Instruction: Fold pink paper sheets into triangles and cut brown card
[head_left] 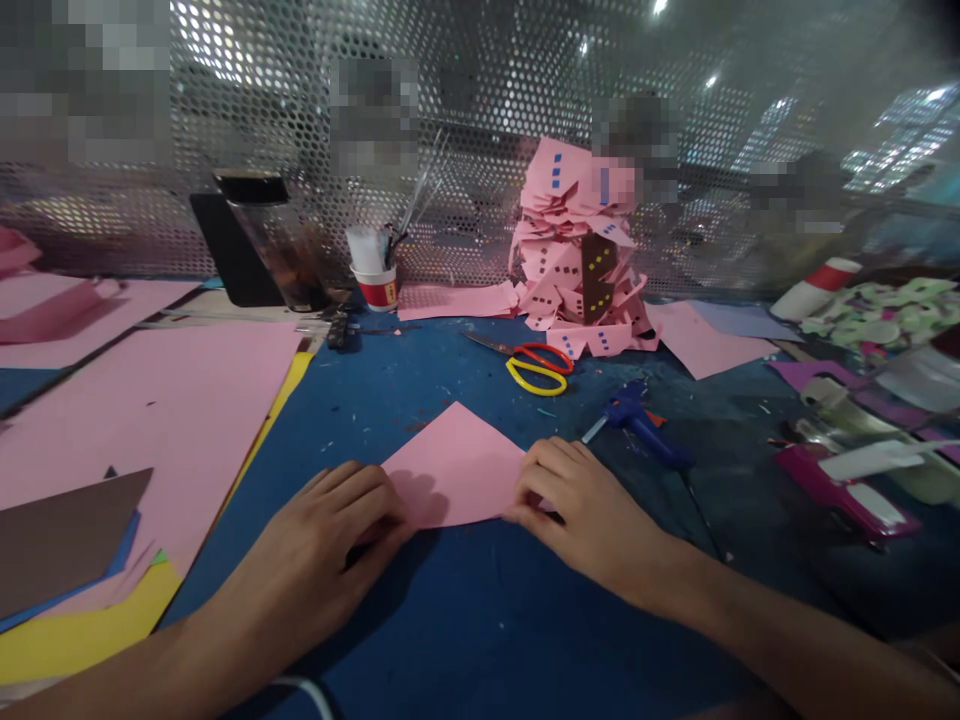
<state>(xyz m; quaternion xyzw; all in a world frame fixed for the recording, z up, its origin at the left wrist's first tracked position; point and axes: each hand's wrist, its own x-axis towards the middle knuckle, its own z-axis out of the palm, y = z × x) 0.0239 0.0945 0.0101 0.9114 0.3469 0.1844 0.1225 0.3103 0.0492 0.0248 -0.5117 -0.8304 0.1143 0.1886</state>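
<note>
A pink sheet of paper [461,468] lies on the blue table [450,600], with one corner pointing away from me and its near edge slightly curved. My left hand [341,540] holds its left corner between thumb and curled fingers. At the right corner, my right hand [574,505] grips the paper in the same way. Beyond the sheet are scissors [536,368] with one red and one yellow handle. A blue glue gun [645,425] rests just past my right hand.
Large pink sheets [150,420] cover the left side. At the back stand a paper cup [375,285], a dark-lidded jar [277,240] and a stack of folded pink pieces [559,270]. A magenta tool [844,495] and green scraps [885,310] lie right.
</note>
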